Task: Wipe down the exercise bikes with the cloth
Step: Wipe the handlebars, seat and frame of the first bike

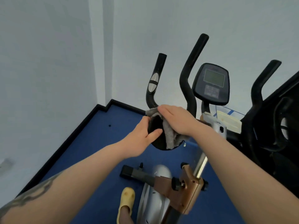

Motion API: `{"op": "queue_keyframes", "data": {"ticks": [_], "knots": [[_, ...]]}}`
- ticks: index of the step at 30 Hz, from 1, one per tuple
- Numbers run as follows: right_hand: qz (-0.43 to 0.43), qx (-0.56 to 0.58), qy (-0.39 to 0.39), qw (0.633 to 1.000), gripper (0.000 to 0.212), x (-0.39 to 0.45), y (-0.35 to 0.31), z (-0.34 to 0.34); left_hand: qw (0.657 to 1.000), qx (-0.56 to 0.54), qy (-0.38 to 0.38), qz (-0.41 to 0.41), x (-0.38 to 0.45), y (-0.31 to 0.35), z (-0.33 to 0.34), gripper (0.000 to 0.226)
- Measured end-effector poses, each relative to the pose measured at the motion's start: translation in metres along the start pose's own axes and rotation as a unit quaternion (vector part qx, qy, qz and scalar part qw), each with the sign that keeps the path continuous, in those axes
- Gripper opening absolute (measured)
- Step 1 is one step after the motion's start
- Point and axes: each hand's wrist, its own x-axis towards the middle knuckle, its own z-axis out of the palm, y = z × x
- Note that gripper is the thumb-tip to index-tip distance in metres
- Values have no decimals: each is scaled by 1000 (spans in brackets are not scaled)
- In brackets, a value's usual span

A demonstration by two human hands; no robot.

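Blue floor [97, 143], frame centre: right hand [176, 120] presses grey cloth [169, 133] flat-fingered on bike console [157, 135], left hand [144, 135] grips its edge; mid-wipe, handlebars [155, 81] likely next.

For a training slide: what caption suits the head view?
Right hand presses cloth on bike seat; left hand steadies it.
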Motion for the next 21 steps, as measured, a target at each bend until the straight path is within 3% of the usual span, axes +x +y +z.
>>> {"op": "queue_keyframes", "data": {"ticks": [2, 4, 7, 10, 14, 19, 21], "knots": [[26, -2, 5, 1000, 35, -13, 6, -2, 1000, 10, -12, -12, 0, -1, -1, 21], [55, -123, 12, 991, 23, -14, 0, 4, 1000, 13, -18, -21, 0, -2, -1, 23], [122, -195, 91, 969, 20, -7, -16, 17, 999, 24, -8, -23, 1, -2, 0, 23], [151, -124, 160, 968, 22, -22, -15, 23, 1000, 0, 9, 0, 0, -4, 4, 15], [210, 82, 246, 943, 28, -63, -21, 42, 999, 1, 43, 32, 1, -2, 5, 13], [224, 46, 209, 951, 30, -49, -10, 31, 995, -40, 88, 7, 21, 16, 0, 16], [238, 83, 264, 931, 29, -47, -15, 39, 993, -5, 116, 4, 31, 24, 6, 24]]}}
